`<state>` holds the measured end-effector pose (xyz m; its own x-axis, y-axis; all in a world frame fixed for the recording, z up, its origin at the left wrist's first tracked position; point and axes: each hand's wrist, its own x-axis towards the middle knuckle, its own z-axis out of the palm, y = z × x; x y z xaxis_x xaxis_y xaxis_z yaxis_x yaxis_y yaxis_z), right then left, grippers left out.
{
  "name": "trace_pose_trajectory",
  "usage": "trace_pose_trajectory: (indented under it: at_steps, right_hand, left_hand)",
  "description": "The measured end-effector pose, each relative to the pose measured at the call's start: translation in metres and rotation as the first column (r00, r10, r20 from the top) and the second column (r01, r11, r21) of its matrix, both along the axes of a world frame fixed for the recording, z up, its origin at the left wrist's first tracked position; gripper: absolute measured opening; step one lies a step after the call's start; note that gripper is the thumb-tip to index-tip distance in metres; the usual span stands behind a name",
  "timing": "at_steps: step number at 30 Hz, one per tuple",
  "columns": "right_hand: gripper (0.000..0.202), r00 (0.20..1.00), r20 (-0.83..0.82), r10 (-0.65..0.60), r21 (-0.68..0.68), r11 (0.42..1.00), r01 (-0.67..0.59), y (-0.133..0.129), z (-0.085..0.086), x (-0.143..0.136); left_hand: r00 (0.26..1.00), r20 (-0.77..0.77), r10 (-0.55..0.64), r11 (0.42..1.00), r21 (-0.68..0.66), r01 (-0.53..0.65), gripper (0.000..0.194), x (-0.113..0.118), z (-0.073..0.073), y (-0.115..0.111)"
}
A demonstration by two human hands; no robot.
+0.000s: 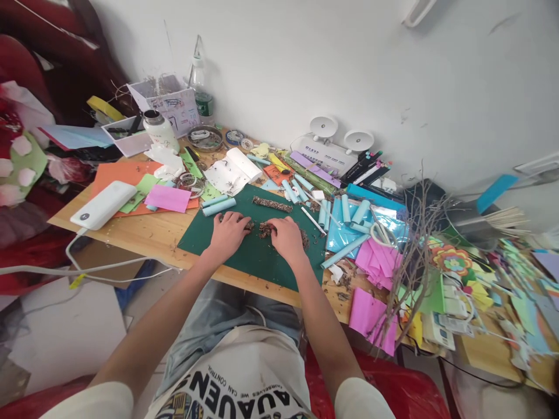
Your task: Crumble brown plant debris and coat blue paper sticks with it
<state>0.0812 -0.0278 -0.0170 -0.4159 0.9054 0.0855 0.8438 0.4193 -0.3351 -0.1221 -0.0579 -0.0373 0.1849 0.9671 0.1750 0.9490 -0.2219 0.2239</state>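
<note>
On a dark green mat (257,262), my left hand (229,234) is curled over dark brown dried bits that show at its fingertips. My right hand (286,237) has its fingers closed into a heap of brown dried plant bits (264,230); more of the heap shows beyond its far side. What lies under both palms is hidden. Just past the hands rests a short roll coated in brown bits (272,203). Plain light-blue paper rolls (219,207) lie at the mat's left back corner. A thin white stick (313,221) is to the right of my right hand.
More blue rolls (345,209), pink paper (378,265) and dry twigs (414,250) crowd the right side. At the left are a white power bank (103,205) with a cable, orange paper (116,174) and a white bottle (161,132). A double-headed lamp (325,152) stands by the wall.
</note>
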Motion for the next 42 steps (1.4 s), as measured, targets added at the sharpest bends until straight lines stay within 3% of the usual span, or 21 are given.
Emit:
trace_pose_trajectory:
  at_steps: [4, 7, 10, 14, 21, 25, 28, 32, 37, 42]
  right_hand:
    - [0.028, 0.987, -0.145, -0.073, 0.032, 0.996, 0.079, -0.002, 0.001, -0.001]
    - [0.028, 0.945, -0.327, -0.028, -0.003, 1.0, 0.029, -0.005, 0.001, -0.007]
    - [0.029, 0.858, -0.514, -0.016, -0.097, 0.994, -0.04, -0.007, -0.001, -0.023]
    - [0.023, 0.718, -0.684, -0.129, -0.213, 0.977, -0.028, -0.005, -0.008, -0.043]
    - [0.016, 0.522, -0.768, -0.371, -0.434, 0.901, 0.001, -0.001, -0.015, -0.051]
    - [0.02, 0.429, -0.766, -0.479, -0.494, 0.865, 0.085, -0.002, -0.012, -0.047]
    - [0.022, 0.359, -0.785, -0.505, -0.497, 0.859, 0.123, -0.003, -0.013, -0.043]
    - [0.024, 0.287, -0.805, -0.52, -0.506, 0.853, 0.125, -0.004, -0.019, -0.038]
    - [0.024, 0.28, -0.802, -0.527, -0.506, 0.849, 0.149, -0.01, -0.017, -0.035]
    - [0.02, 0.347, -0.815, -0.464, -0.448, 0.884, 0.131, -0.017, -0.009, -0.032]
  left_hand:
    - [1.0, 0.013, 0.027, 1.0, -0.01, -0.027, 0.021, 0.008, -0.007, 0.0]
    - [0.998, 0.06, 0.028, 0.999, 0.016, -0.029, 0.022, 0.007, -0.012, 0.002]
    - [0.988, 0.153, -0.018, 0.998, 0.067, 0.008, 0.023, 0.004, -0.013, 0.002]
    - [0.946, 0.312, -0.085, 0.988, 0.151, 0.039, 0.023, -0.001, -0.014, 0.001]
    - [0.848, 0.522, -0.096, 0.975, 0.222, -0.026, 0.021, -0.001, -0.018, -0.003]
    - [0.898, 0.433, -0.085, 0.974, 0.224, -0.016, 0.023, -0.005, -0.02, -0.001]
    - [0.963, 0.266, -0.039, 0.985, 0.173, -0.008, 0.023, -0.011, -0.024, 0.0]
    - [0.986, 0.166, 0.012, 0.99, 0.138, -0.035, 0.027, -0.011, -0.021, -0.005]
    - [0.954, 0.285, -0.089, 0.975, 0.219, 0.025, 0.035, 0.005, -0.003, -0.011]
    - [0.755, 0.646, -0.112, 0.994, 0.085, 0.075, 0.034, 0.021, 0.006, -0.001]
